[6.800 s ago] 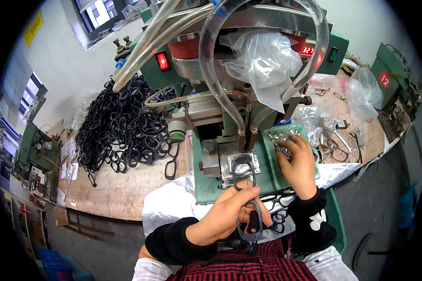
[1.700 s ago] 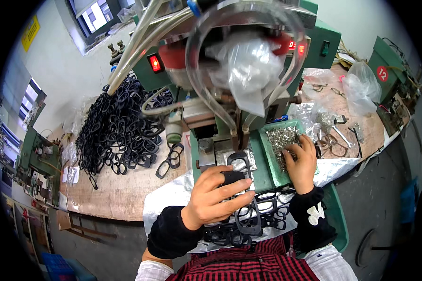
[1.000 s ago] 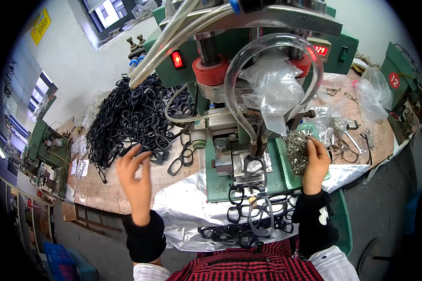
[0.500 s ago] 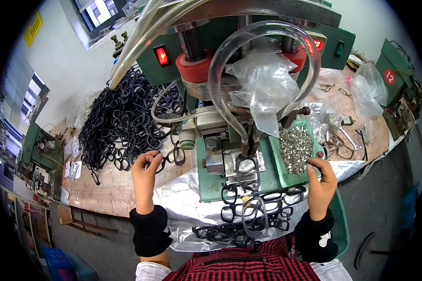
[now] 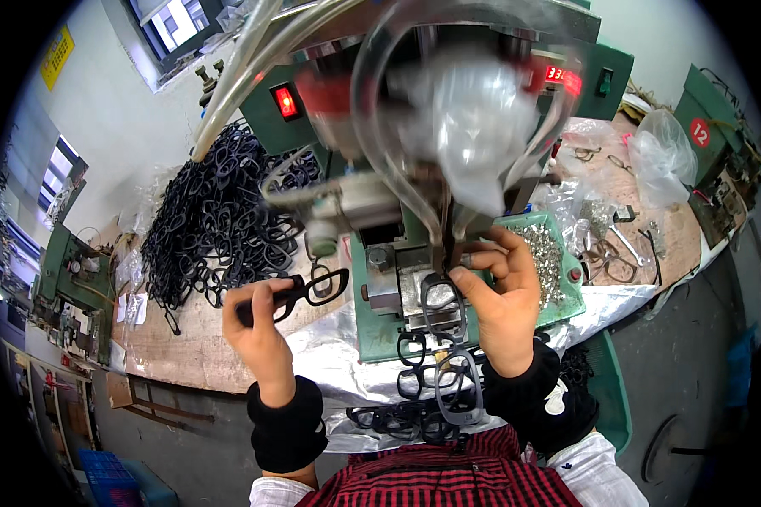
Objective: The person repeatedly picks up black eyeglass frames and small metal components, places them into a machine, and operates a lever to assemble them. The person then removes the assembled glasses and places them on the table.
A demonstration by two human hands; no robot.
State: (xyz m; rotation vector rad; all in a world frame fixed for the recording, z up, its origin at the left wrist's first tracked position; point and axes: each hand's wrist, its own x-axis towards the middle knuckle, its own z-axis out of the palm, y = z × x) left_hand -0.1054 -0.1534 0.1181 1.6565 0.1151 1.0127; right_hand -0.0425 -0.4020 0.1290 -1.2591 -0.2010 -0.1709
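My left hand [image 5: 260,325] grips a black glasses frame [image 5: 306,291] and holds it in the air left of the green machine [image 5: 380,317]. At the machine's metal fixture, my right hand [image 5: 500,296] pinches a small part beside a dark glasses frame [image 5: 440,308] that lies on the fixture. More black frames [image 5: 435,384] hang in a chain below the fixture toward my lap. A green tray of small metal parts [image 5: 550,262] sits just right of my right hand.
A big heap of black frames [image 5: 220,220] covers the wooden bench at left. Clear tubes [image 5: 380,101] and a plastic bag [image 5: 473,110] hang over the machine. Loose frames, tools and bags [image 5: 643,169] lie at right. Silver sheet [image 5: 330,372] drapes the bench edge.
My left hand reached to the heap at left, took a black frame and brought it back toward the machine. My right hand moved from the parts tray to the fixture.
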